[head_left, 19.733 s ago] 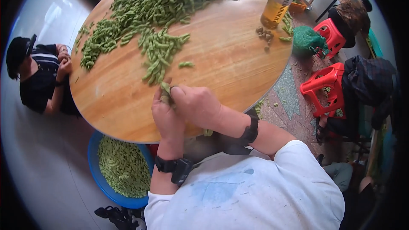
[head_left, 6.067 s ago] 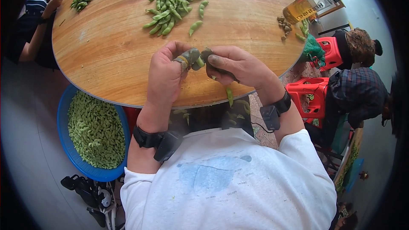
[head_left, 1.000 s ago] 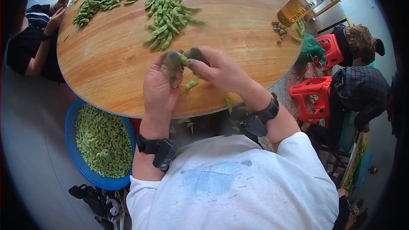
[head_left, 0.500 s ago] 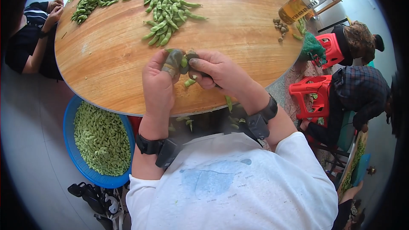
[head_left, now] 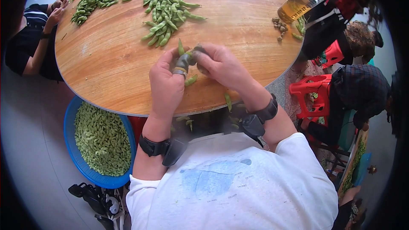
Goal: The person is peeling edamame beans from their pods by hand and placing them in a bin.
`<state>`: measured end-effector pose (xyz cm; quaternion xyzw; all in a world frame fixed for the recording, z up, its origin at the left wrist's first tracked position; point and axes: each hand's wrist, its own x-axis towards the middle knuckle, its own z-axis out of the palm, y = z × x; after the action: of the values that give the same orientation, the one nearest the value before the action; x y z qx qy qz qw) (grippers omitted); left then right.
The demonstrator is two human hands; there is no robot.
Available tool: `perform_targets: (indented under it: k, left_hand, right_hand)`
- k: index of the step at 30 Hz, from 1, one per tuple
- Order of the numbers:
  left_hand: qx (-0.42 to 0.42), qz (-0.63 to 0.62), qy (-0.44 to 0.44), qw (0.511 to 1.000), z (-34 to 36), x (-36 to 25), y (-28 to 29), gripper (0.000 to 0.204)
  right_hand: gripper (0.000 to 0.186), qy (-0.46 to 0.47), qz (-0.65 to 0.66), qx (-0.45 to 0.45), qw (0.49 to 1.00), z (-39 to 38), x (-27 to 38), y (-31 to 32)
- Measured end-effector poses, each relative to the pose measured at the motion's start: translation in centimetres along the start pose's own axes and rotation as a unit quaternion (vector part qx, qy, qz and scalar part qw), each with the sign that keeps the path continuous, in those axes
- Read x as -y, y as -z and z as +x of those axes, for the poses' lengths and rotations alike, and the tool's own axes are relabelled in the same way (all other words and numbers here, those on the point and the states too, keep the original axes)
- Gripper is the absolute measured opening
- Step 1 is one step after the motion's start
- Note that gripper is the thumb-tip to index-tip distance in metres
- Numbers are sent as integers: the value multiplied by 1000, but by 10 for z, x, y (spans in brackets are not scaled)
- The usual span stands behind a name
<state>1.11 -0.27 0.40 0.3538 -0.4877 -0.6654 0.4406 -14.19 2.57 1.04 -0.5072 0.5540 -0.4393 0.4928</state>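
Left hand (head_left: pixel 167 76) shifted rightward, gripping green soybean pod (head_left: pixel 180 47) above desk (head_left: pixel 115 64); right hand (head_left: pixel 223 63) curled close, hold unclear. Risk: loosened pinch could have dropped pod beside loose pod (head_left: pixel 191 80).

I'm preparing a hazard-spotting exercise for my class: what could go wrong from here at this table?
The loose pod at the near edge of the table could slip off. The bottle, close to the table's right edge, might spill if knocked. The left hand grips a pod right beside the right hand, so a bean might shoot out.
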Motion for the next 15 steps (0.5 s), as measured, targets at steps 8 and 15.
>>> perform_targets:
  k: [8, 15]
  left_hand:
    - [4, 207, -121, 971, -4, 1, -9, 45]
    - [78, -102, 18, 992, -1, -11, 0, 41]
  right_hand:
    - [30, 120, -218, -46, 967, 5, 16, 8]
    - [17, 21, 109, 76, 991, -4, 12, 11]
